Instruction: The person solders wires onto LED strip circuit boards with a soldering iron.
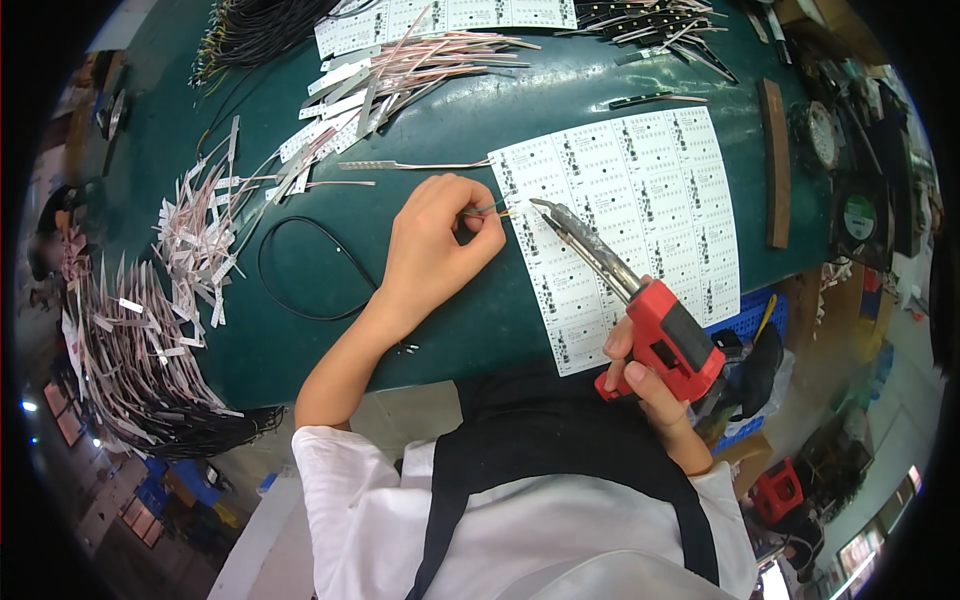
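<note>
Fingertips of the left hand pinch thin wires at the left edge of the white board sheet; the right hand grips a red soldering gun, its tip above. I judge the sheet mostly unwired, though wired strips lie heaped beyond; a blue crate seems to hold dark items and clear plastic.

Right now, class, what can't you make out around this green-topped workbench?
All in the head view:
- Thin coloured wires: pinched stretch hidden by the left hand.
- Red-and-black soldering gun: grip partly covered by the right hand.
- White rectangular printed-board sheet: markings too small to read.
- Bundle of black cables: cut off by the upper edge.
</note>
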A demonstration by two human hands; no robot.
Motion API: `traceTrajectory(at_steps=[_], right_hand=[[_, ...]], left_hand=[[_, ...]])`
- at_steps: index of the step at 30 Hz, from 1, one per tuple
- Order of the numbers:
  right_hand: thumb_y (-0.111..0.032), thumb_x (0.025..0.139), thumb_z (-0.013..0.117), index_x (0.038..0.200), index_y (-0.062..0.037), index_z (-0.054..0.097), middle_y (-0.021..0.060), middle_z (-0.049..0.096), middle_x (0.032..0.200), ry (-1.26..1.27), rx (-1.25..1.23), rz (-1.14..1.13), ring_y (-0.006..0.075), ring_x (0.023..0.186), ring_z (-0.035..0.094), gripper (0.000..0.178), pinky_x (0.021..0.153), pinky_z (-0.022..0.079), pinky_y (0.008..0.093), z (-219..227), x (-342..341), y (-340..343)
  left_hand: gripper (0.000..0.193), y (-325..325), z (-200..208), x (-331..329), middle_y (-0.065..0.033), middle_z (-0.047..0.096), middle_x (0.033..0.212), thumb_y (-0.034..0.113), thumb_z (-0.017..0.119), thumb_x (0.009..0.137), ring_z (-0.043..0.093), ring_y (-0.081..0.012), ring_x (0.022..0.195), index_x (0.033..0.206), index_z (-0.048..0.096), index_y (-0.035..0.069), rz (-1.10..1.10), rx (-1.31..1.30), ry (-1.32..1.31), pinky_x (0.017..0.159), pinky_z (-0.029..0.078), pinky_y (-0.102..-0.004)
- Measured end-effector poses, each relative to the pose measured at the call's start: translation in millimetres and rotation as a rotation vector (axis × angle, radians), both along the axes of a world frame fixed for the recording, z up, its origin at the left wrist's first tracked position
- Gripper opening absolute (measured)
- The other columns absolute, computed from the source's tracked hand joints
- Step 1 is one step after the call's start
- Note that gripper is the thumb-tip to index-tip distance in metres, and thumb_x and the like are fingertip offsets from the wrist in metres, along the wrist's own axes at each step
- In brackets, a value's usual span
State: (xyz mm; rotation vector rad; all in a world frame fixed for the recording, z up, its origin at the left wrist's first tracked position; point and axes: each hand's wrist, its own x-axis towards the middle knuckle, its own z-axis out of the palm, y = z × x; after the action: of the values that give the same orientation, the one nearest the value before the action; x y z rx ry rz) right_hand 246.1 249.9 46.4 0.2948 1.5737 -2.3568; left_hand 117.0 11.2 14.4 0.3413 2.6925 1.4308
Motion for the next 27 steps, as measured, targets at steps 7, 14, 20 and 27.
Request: traceTrajectory(at_steps=[7,14,20,27], right_hand=[[-0.001,0.085,0.057,0.144,0.0075,0.029,0.0129,0.063,0.09,0.04,0.127,0.094,0.0142,0.063,0.061,0.066,0.058,0.052,0.0257,-15,18,6],[-0.002,0.083,0.06,0.139,0.0113,0.037,0.0095,0.066,0.08,0.056,0.277,0.093,0.0117,0.061,0.061,0.062,0.059,0.051,0.024,-12,14,-4],[-0.001,0.08,0.061,0.133,0.0144,0.044,0.0099,0.067,0.079,0.107,0.342,0.065,0.0137,0.066,0.064,0.057,0.069,0.052,0.0263,-14,13,-9],[-0.001,0.079,0.061,0.131,0.0143,0.046,0.0104,0.068,0.08,0.17,0.453,0.125,0.0166,0.072,0.068,0.056,0.073,0.053,0.0273,-10,9,-8]], left_hand=[[0.013,1,-9,3,-0.0012,0.048,0.061,0.003,0.067,0.068,0.049,-0.0187,0.06,0.071,0.056,0.007,-0.077,-0.091,0.172,0.058,0.04,-0.0334],[0.014,0,-11,3,-0.0018,0.05,0.063,-0.001,0.067,0.067,0.049,-0.0162,0.059,0.072,0.056,0.006,-0.076,-0.103,0.21,0.055,0.041,-0.0297],[0.014,-1,-13,3,-0.0029,0.052,0.066,-0.003,0.066,0.067,0.05,-0.0145,0.059,0.074,0.056,0.004,-0.082,-0.119,0.23,0.053,0.042,-0.0273],[0.016,-1,-14,4,-0.0029,0.051,0.065,-0.003,0.067,0.066,0.049,-0.0154,0.058,0.074,0.055,0.005,-0.088,-0.133,0.281,0.053,0.042,-0.0283]])
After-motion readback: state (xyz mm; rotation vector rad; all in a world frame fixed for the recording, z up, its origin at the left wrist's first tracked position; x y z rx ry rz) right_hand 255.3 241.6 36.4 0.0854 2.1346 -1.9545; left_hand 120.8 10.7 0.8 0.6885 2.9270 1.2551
